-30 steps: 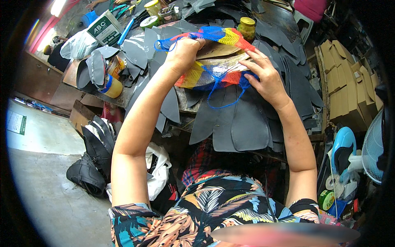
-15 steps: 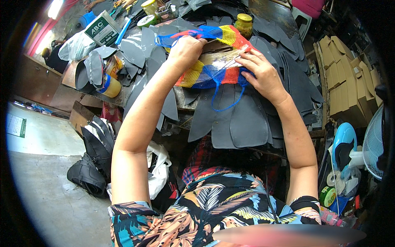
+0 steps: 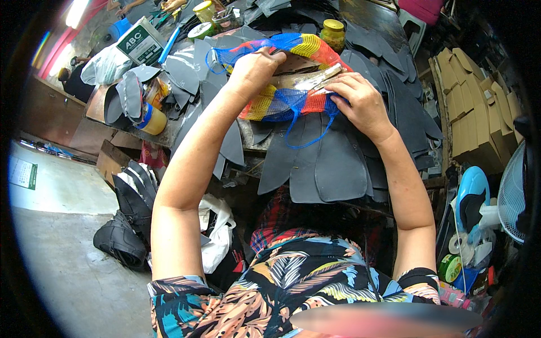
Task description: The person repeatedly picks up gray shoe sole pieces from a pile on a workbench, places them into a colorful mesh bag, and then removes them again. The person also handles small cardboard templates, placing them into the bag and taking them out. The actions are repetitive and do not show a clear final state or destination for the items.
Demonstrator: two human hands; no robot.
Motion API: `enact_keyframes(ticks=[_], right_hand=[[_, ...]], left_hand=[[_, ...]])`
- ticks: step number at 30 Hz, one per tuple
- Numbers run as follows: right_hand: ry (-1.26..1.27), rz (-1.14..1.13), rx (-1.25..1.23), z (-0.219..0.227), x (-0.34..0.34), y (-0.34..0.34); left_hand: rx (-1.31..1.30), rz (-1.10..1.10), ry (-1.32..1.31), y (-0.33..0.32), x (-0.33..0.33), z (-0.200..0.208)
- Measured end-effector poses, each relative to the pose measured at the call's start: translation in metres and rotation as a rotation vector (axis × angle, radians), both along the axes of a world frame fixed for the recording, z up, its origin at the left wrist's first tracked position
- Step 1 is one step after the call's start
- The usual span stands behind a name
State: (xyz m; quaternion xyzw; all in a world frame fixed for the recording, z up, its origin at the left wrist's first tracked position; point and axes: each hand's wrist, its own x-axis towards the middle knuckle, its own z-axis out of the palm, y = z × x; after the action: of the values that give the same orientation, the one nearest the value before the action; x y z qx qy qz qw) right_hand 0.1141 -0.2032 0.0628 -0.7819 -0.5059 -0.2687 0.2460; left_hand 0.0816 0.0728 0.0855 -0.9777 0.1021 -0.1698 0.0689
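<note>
A blue, red and yellow mesh bag [image 3: 265,107] lies across the worktable, its mouth spread between my two hands. My left hand [image 3: 256,70] is closed on the bag's left side, fingers curled and thumb pointing right. At the right end, my right hand [image 3: 358,101] pinches the bag's edge, fingers bent over it. Something pale wrapped in shiny clear plastic [image 3: 304,80] shows in the opening, with a whitish strip reaching toward my right fingers. A blue drawstring [image 3: 307,145] loops down over dark grey cut shoe pieces [image 3: 341,169] beneath the bag.
Jars with yellow lids, one jar [image 3: 332,34] behind the bag, stand among grey pieces. A glue jar [image 3: 151,119] is by the left table edge. Folded cardboard boxes [image 3: 479,118] and a fan [image 3: 511,191] stand right. Black shoes [image 3: 119,239] lie on the floor left. Another person's hands work at the far left.
The whitish strip in the bag's mouth shows more, up by my right fingers. The blue drawstring has shifted slightly left, and a blue loop sticks out at the bag's left end.
</note>
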Motion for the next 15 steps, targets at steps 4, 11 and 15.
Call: enact_keyframes(ticks=[4, 11, 15], right_hand=[[-0.001, 0.003, -0.008, 0.0, 0.0, 0.0], [0.0, 0.009, -0.012, -0.001, 0.0, 0.0], [-0.019, 0.005, -0.024, -0.001, 0.001, 0.0]], left_hand=[[0.014, -0.008, 0.006, -0.003, 0.002, -0.002], [-0.018, -0.003, 0.022, -0.004, 0.007, -0.005], [0.065, 0.001, -0.013, -0.003, 0.008, -0.011]])
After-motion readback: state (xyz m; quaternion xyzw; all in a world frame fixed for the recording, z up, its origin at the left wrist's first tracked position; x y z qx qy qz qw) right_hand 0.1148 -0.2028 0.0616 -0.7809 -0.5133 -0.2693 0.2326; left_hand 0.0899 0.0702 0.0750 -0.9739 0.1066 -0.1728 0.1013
